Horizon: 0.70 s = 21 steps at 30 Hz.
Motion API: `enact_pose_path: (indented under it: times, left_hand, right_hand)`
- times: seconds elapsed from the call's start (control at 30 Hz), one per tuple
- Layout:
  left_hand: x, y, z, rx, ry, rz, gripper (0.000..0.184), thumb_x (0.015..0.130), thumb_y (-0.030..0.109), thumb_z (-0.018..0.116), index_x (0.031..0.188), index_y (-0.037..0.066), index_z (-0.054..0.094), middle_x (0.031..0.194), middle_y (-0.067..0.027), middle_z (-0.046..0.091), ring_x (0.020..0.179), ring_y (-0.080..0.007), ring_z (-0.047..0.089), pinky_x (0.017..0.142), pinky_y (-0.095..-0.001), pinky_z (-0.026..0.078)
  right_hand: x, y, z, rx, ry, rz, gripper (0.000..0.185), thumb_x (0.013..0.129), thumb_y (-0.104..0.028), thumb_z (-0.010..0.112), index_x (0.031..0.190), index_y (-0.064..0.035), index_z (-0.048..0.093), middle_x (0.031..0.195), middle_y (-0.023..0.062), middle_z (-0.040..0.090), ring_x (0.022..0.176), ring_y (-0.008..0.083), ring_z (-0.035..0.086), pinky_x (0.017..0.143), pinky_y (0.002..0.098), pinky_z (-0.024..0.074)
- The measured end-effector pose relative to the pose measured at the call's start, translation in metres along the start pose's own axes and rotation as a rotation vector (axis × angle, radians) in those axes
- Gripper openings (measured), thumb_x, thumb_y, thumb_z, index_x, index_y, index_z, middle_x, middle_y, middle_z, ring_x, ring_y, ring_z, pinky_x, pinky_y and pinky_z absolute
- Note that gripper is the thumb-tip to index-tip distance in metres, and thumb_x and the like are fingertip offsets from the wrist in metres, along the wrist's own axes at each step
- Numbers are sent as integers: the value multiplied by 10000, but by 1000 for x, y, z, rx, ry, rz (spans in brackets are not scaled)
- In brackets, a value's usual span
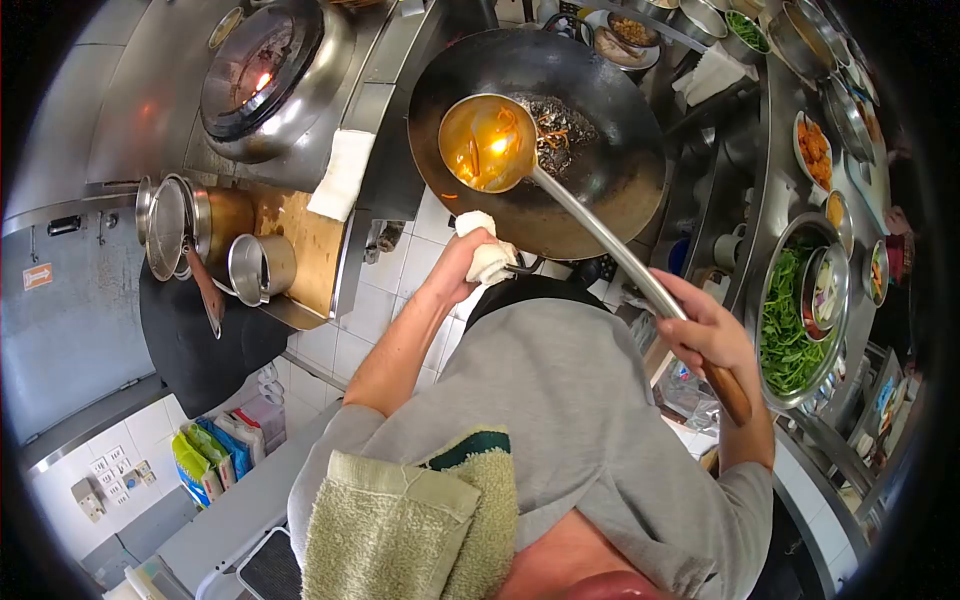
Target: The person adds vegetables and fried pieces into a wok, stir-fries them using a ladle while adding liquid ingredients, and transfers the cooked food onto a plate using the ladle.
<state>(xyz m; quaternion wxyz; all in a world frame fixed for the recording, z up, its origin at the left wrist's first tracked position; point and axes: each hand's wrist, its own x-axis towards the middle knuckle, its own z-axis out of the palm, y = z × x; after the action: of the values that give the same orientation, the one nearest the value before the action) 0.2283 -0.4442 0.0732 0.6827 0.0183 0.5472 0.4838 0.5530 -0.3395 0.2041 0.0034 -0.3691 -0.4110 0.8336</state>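
Observation:
My left hand (462,262) is closed around a folded white cloth (490,250), wrapped about the handle of a large dark wok (610,190). The wok hangs in front of my body, apart from the burner. My right hand (705,325) grips the wooden end of a long metal ladle (610,240). Over the left part of the wok, the ladle's bowl holds shiny orange-yellow liquid with several orange strips. Dark residue and a few more strips (555,135) lie on the wok's inner surface, and one strip sticks near its left rim.
A lit burner (262,85) is at the upper left, with a white cloth (342,175) on the counter edge. Metal pots (262,268) and a strainer (166,228) stand below it. At right are a basin of green vegetables (790,320) and an orange-food dish (813,152).

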Motion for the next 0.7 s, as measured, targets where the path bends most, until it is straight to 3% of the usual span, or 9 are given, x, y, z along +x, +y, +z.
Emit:
enact_pose_path:
  times: [0.3,0.4,0.57,0.7]
  left_hand:
    - [-9,-4,-15,-44,50,1,262,811,151,513,1000,-28,542,884,-143,644,762,-227,651,677,-332,547]
    - [2,-8,-1,-68,-27,-91,254,830,133,503,1029,-23,527,890,-145,645,761,-235,655,674,-340,552]
    - [-6,-5,-6,-54,-4,-15,280,798,122,494,1040,-15,527,906,-156,644,792,-240,652,676,-346,547]
    - [-7,-6,2,-32,12,-33,252,780,106,497,1006,-1,520,909,-146,632,794,-236,648,660,-345,545]
  right_hand:
    - [14,3,-5,78,-75,82,657,847,-37,534,1432,-17,237,676,-4,462,418,45,402,359,207,335]
    - [22,1,-16,-253,60,24,642,849,-66,528,1427,-20,251,656,-14,464,441,61,414,386,230,367]
    - [54,12,-42,-297,209,-91,643,845,-67,519,1433,-59,259,620,15,465,427,73,426,379,238,372]
    - [83,21,-34,-498,368,-177,644,841,-89,531,1429,-102,267,636,77,540,435,139,494,409,300,412]
